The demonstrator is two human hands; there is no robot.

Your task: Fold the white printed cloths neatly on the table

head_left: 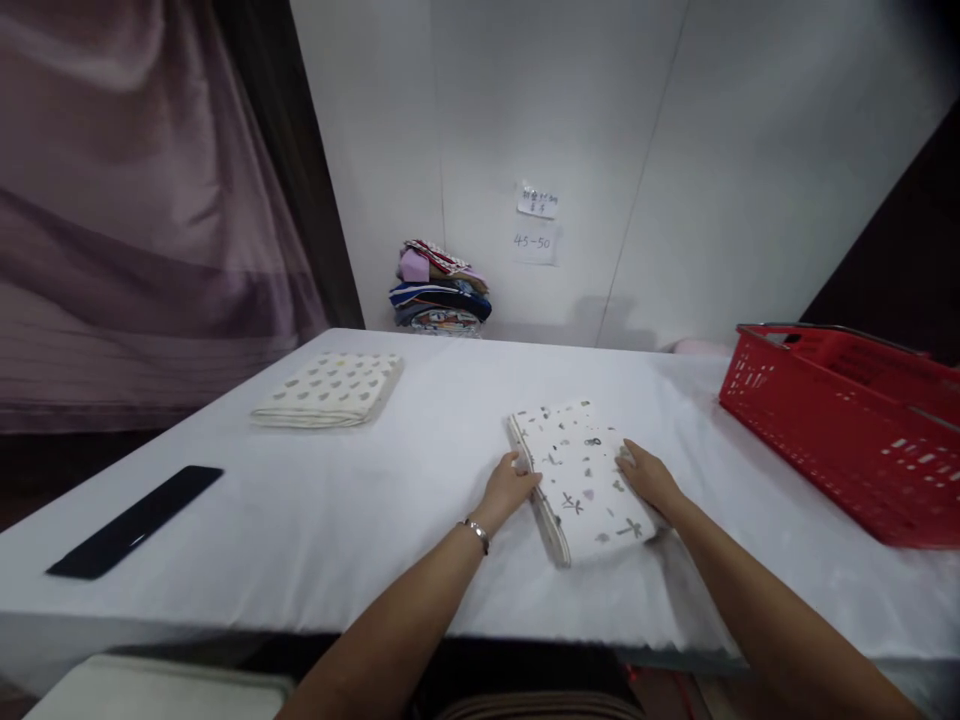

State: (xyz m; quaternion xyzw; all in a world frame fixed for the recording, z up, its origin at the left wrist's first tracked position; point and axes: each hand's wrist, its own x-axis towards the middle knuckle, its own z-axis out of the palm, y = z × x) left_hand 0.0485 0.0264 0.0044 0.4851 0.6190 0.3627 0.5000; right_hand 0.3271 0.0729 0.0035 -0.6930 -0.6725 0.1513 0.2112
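Head view, clock taken from the cloth in front of you, 12 pointing away. Your folded cloth, white with small grey and brown prints, lies near the table's front edge, a bit right of middle, turned slightly; its layered fold faces 9 o'clock. Your left hand is at that 9 o'clock side, fingertips touching the folded edge; bracelet on the wrist. Your right hand is at 3 o'clock, fingers on the top face by the edge. Hands are apart, cloth between them; can't tell whether either one is clamped on it, undersides hidden.

Second folded cloth, cream with grey shapes, lies flat at 10 o'clock, well apart. Flat dark strip at 9, near the table's left edge. Red basket, perforated sides, at 2 to 3, on the table and well clear of your right hand. White-covered table under it all. Stack of fabrics at 11, beyond the far edge. Wall behind, paper signs at 12, lower one reads 45-50. Mauve curtain at far 10.
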